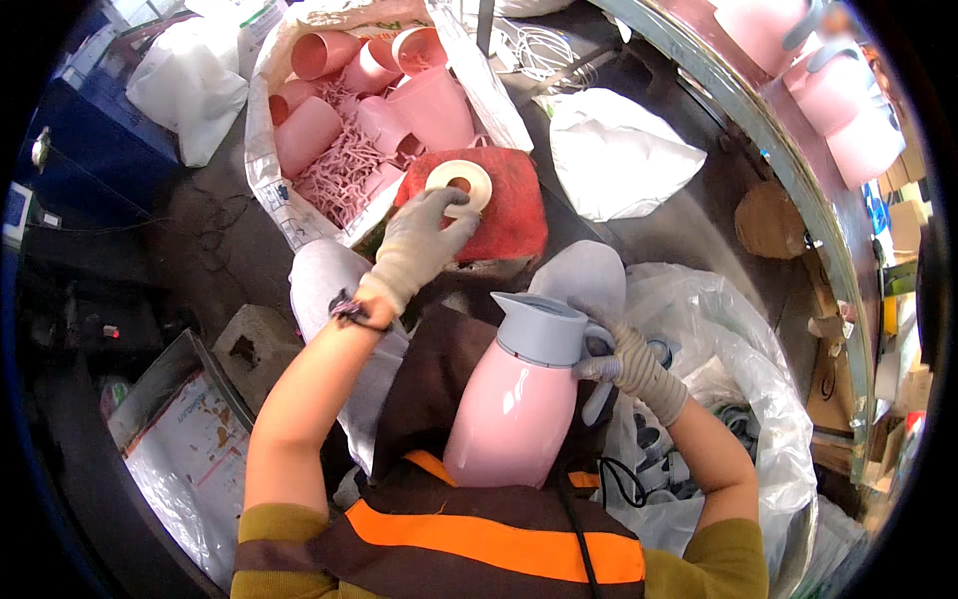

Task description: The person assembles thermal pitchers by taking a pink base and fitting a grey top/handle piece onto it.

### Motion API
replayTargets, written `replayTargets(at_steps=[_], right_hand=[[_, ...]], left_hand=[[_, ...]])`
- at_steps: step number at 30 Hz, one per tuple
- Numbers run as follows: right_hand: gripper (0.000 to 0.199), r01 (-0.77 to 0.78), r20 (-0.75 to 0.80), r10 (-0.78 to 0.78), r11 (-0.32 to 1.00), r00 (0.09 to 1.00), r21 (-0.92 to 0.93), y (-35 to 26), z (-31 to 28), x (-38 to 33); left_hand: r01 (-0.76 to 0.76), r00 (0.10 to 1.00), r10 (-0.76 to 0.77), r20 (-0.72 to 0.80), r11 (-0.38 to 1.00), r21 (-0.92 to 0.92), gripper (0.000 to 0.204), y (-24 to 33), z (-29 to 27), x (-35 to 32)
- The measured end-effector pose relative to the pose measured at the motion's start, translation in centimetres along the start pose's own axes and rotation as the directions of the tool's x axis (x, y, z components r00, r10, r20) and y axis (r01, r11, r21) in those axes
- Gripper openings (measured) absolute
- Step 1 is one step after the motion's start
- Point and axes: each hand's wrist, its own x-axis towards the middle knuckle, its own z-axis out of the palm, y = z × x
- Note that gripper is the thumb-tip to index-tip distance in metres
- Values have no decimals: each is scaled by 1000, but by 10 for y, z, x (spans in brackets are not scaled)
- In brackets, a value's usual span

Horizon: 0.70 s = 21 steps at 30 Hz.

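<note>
My left hand (423,238), in a pale knit glove, has its thumb and fingers on the near rim of a cream roll of tape (474,177) with a brown core. The roll lies flat on a red padded surface (520,205). A pink vacuum jug (514,414) with a grey spout and lid (544,327) leans slightly on my lap. My right hand (629,367), gloved too, is closed round the grey handle at the jug's right side. Part of those fingers is hidden behind the handle.
Ahead stands a white sack (261,130) of pink jug shells and shavings. At right, a clear plastic bag (763,379) contains grey parts. A white bag (619,155) lies on the floor. Pink jugs (863,145) line a bench at upper right. A grey block (257,349) sits left.
</note>
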Motion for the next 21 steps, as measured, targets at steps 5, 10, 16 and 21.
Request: replayTargets(at_steps=[5,10,16,21], right_hand=[[92,108,10,-108,994,994,-10,-7,2,2],[94,83,-74,-74,988,994,128,12,-4,-13],[97,121,-206,-60,948,977,296,24,0,-29],[102,98,-117,-56,916,992,390,7,5,-26]], left_hand=[[144,958,-270,98,749,646,59,-8,20,30],[104,970,-185,156,900,423,56,-14,11,16],[771,628,-346,697,154,-618,62,32,-40,-121],[865,403,-384,831,-137,-483,72,36,-18,-191]])
